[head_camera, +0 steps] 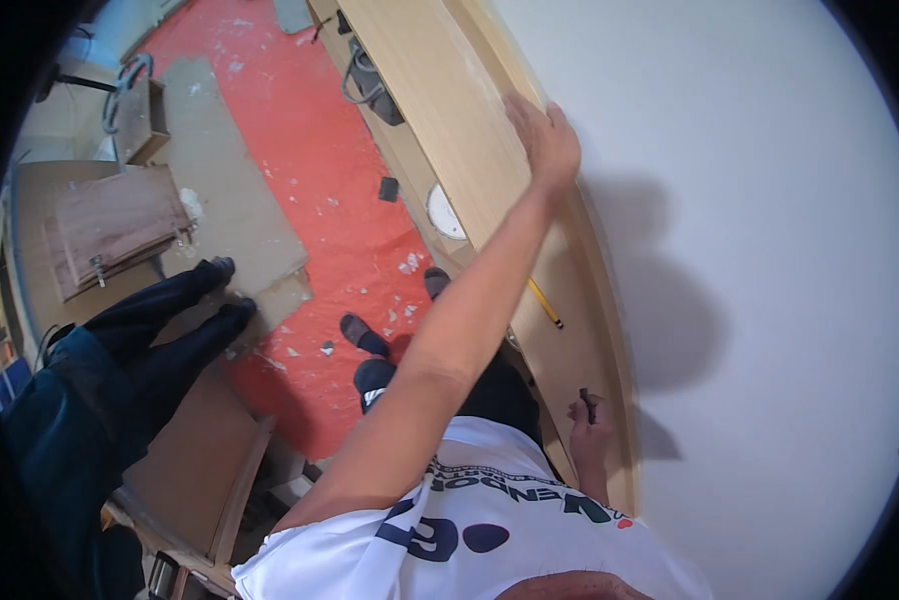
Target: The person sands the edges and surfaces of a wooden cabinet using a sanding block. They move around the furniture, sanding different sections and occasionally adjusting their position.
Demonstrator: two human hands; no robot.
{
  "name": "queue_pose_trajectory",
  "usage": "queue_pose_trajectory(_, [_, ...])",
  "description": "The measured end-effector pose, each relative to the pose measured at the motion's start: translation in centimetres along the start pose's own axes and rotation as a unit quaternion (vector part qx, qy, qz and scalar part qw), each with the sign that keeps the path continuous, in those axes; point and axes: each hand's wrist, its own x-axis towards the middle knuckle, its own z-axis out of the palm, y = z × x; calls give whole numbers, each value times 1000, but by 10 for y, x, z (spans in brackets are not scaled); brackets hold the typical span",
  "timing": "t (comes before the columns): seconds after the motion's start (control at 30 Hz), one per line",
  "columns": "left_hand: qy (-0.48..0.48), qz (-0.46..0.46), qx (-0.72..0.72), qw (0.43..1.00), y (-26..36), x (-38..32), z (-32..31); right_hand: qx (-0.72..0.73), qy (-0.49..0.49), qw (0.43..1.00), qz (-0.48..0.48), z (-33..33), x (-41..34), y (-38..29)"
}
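A long pale wood-grain panel (449,97) with a raised back strip (616,330) runs along the white wall (779,225). My left hand (550,142) reaches across it and rests at the strip, fingers somewhat apart, with no object visible in it. Nearer my body, my right hand (593,424) is closed around a small dark object (587,403), too covered to identify. A yellow pencil (545,304) with a dark end lies on the panel between the hands, partly behind my left forearm.
Red floor sheeting (307,150) bears white debris and a dark block (388,189). A grey bag (374,86) and a round white container (445,212) sit below the panel. Left are another person's legs (171,330), hinged wooden doors (123,221) and a wooden box (141,124).
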Motion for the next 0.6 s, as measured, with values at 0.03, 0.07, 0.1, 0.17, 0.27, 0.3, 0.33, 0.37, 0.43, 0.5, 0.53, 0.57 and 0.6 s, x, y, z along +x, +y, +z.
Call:
queue_pose_trajectory(0.03, [3,7,13,1000,2,-4,7,-6,-1,1000,-4,-3,2,-2])
queue_pose_trajectory(0.07, [6,14,26,1000,2,-12,10,-11,-2,1000,-7,-6,4,-5])
queue_pose_trajectory(0.1, [12,20,38,999,-3,-21,11,-18,-5,1000,-12,-8,4,-5])
queue_pose_trajectory(0.17, [-5,28,44,999,-10,-36,17,-6,12,1000,-15,-9,4,5])
queue_pose_trajectory(0.27, [-20,51,53,997,-17,-69,22,13,29,999,7,-3,-4,-3])
queue_pose_trajectory(0.3, [-18,61,54,997,-19,-74,22,18,29,999,15,-1,-5,-8])
queue_pose_trajectory(0.33, [-5,83,53,995,-26,-73,24,5,27,1000,9,1,-8,-8])
queue_pose_trajectory(0.37, [16,90,64,994,-35,-66,20,-9,24,1000,2,3,-15,-3])
queue_pose_trajectory(0.43, [52,109,86,989,-45,-49,16,-16,19,1000,0,8,-24,8])
queue_pose_trajectory(0.5, [50,117,104,986,-43,-33,17,-6,0,1000,15,6,-29,19])
queue_pose_trajectory(0.53, [51,119,115,985,-41,-27,18,5,2,1000,20,5,-27,22])
queue_pose_trajectory(0.57, [65,96,108,987,-41,-25,18,16,4,1000,26,5,-23,24])
queue_pose_trajectory(0.6, [74,81,98,989,-37,-20,22,32,14,999,28,6,-18,21])
